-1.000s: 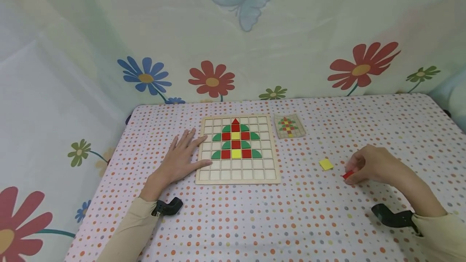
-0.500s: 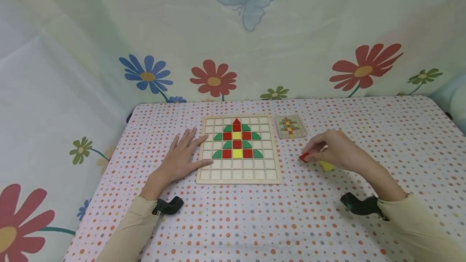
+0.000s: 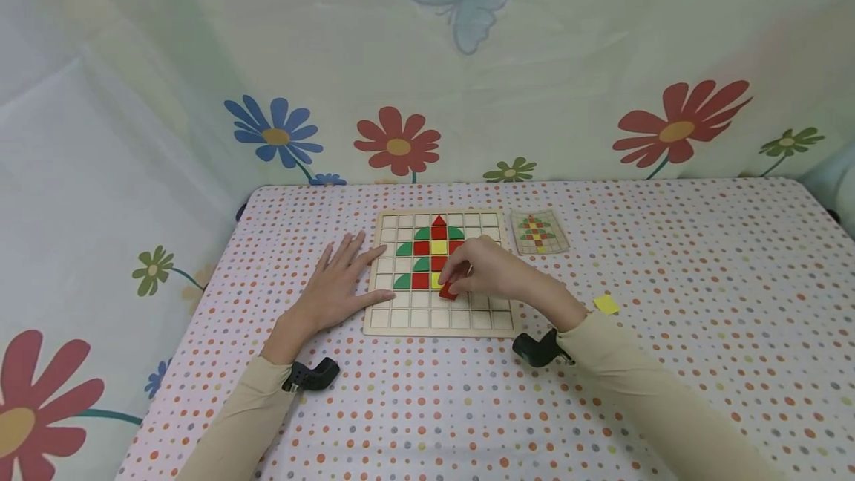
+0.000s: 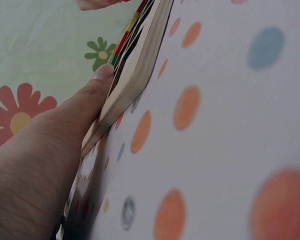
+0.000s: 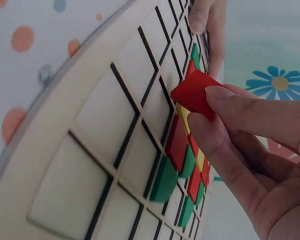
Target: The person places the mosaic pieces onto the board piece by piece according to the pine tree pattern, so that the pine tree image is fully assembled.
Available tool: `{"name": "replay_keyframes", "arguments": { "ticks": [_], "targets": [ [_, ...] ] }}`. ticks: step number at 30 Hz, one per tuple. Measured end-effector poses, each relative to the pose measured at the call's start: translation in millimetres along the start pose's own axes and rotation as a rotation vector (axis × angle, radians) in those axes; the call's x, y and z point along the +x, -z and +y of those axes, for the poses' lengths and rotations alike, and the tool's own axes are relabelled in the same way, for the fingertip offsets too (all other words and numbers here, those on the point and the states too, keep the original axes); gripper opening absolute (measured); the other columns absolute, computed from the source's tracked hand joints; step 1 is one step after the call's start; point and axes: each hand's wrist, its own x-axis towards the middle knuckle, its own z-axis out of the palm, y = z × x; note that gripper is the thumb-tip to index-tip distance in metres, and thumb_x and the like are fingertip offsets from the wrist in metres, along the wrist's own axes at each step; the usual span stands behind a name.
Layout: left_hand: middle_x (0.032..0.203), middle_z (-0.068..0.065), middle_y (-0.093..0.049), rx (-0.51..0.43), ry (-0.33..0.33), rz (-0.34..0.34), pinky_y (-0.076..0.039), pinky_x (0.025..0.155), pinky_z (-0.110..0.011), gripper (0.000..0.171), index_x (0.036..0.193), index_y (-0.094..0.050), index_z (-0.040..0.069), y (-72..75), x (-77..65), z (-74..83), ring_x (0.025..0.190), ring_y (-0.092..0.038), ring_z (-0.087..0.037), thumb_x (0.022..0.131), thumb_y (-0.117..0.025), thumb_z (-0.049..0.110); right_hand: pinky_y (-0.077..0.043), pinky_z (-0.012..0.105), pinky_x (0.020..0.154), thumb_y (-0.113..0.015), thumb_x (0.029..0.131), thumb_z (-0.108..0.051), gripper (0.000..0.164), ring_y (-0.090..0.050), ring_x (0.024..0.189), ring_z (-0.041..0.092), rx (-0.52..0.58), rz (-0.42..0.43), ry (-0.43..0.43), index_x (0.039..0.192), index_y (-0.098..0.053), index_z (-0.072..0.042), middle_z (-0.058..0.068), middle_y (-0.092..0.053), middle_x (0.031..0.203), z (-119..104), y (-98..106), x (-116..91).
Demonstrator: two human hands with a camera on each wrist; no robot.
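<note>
My right hand (image 3: 490, 269) pinches a red square tile (image 5: 195, 92) between thumb and fingers, tilted above the wooden grid board (image 3: 437, 332). In the head view the held tile sits just below the lower yellow tile (image 3: 436, 280). Red, yellow and green tiles fill cells in a tree shape, topped by a red triangle (image 3: 439, 221); my right hand hides part of its right side. My left hand (image 3: 327, 295) lies with spread fingers at the board's left edge. Its thumb (image 4: 90, 92) touches the board's rim in the left wrist view.
A small card (image 3: 539, 232) with a matching tree picture lies right of the board. Farther right on the dotted tablecloth (image 3: 427, 407) lies a loose yellow tile (image 3: 606, 304). A flowered backdrop (image 3: 568, 80) rises behind the table.
My right hand has carried the red tile leftward from the table's right side, past the yellow tile, to above the board. My left hand has stayed at the board's edge.
</note>
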Motion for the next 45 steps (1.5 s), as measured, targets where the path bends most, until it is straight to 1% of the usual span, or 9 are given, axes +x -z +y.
{"name": "replay_keyframes", "arguments": {
  "ticks": [6, 13, 19, 24, 29, 37, 40, 43, 45],
  "targets": [
    [0.175, -0.012, -0.012, -0.003, -0.005, -0.005, 0.000, 0.129, -0.057, 0.089, 0.166, -0.034, 0.025, 2.5, 1.0, 3.0, 0.162, -0.004, -0.034, 0.093, -0.062, 0.070, -0.059, 0.024, 0.071, -0.080, 0.086, 0.009, 0.010, -0.067, 0.074, 0.010, -0.001, 0.013, -0.013, 0.090, -0.079, -0.001, 0.003, -0.076, 0.085, -4, -9, 8],
    [0.175, -0.012, -0.012, 0.003, -0.006, -0.008, 0.000, 0.129, -0.056, 0.089, 0.166, -0.034, 0.025, 3.2, 1.1, 4.2, 0.162, -0.004, -0.033, 0.094, -0.062, 0.070, -0.058, 0.022, 0.071, -0.082, 0.087, 0.005, 0.006, -0.066, 0.074, 0.008, -0.041, -0.017, -0.025, 0.091, -0.082, 0.000, 0.002, -0.077, 0.085, -10, -14, 14],
    [0.175, -0.013, -0.012, 0.002, -0.006, -0.010, 0.000, 0.129, -0.057, 0.089, 0.166, -0.034, 0.025, 4.4, 1.6, 5.9, 0.162, -0.004, -0.034, 0.093, -0.063, 0.070, -0.057, 0.021, 0.069, -0.083, 0.086, 0.004, 0.007, -0.067, 0.074, 0.007, -0.075, -0.015, -0.011, 0.093, -0.083, 0.000, 0.002, -0.078, 0.085, -10, -17, 14],
    [0.175, -0.013, -0.013, 0.001, -0.006, -0.009, 0.000, 0.129, -0.057, 0.089, 0.166, -0.034, 0.025, 3.9, 2.5, 6.4, 0.162, -0.004, -0.034, 0.094, -0.062, 0.070, -0.058, 0.021, 0.070, -0.081, 0.086, 0.008, 0.009, -0.068, 0.075, 0.008, -0.089, -0.024, -0.034, 0.092, -0.083, 0.001, 0.005, -0.078, 0.086, -12, -16, 13],
    [0.175, -0.013, -0.012, 0.001, -0.010, -0.007, 0.000, 0.129, -0.057, 0.090, 0.166, -0.034, 0.025, 3.4, 3.5, 6.3, 0.162, -0.004, -0.034, 0.093, -0.062, 0.070, -0.058, 0.022, 0.072, -0.081, 0.087, 0.007, 0.010, -0.068, 0.079, 0.011, -0.140, -0.027, -0.073, 0.094, -0.083, 0.001, 0.006, -0.078, 0.089, -17, -17, 13],
    [0.175, -0.014, -0.014, -0.004, -0.018, 0.004, -0.001, 0.129, -0.059, 0.089, 0.165, -0.035, 0.024, 3.7, 2.1, 4.9, 0.162, -0.005, -0.035, 0.093, -0.064, 0.068, -0.061, 0.027, 0.084, -0.079, 0.089, 0.005, 0.012, -0.070, 0.101, 0.022, -0.259, -0.029, -0.134, 0.099, -0.083, 0.001, 0.008, -0.078, 0.098, -27, -26, 15],
    [0.175, -0.014, -0.014, -0.010, -0.014, 0.005, -0.001, 0.129, -0.058, 0.089, 0.165, -0.036, 0.024, 4.2, 0.4, 3.8, 0.162, -0.005, -0.035, 0.094, -0.063, 0.068, -0.061, 0.028, 0.085, -0.079, 0.089, 0.005, 0.012, -0.070, 0.102, 0.023, -0.269, -0.020, -0.153, 0.100, -0.083, 0.001, 0.010, -0.079, 0.101, -30, -30, 16],
    [0.175, -0.015, -0.014, -0.012, -0.013, 0.010, -0.001, 0.129, -0.058, 0.088, 0.165, -0.036, 0.024, 4.5, -1.4, 2.5, 0.161, -0.006, -0.036, 0.093, -0.064, 0.067, -0.062, 0.028, 0.083, -0.077, 0.090, 0.008, 0.012, -0.071, 0.100, 0.023, -0.279, 0.007, -0.145, 0.099, -0.083, 0.002, 0.012, -0.079, 0.101, -33, -35, 15],
    [0.175, -0.015, -0.014, -0.015, -0.016, 0.011, -0.001, 0.129, -0.059, 0.088, 0.165, -0.036, 0.024, 4.1, -2.4, 2.0, 0.161, -0.006, -0.036, 0.093, -0.065, 0.067, -0.062, 0.029, 0.083, -0.076, 0.091, 0.008, 0.012, -0.071, 0.099, 0.024, -0.309, 0.026, -0.138, 0.099, -0.083, 0.003, 0.013, -0.077, 0.101, -35, -39, 12]
  ]
}}
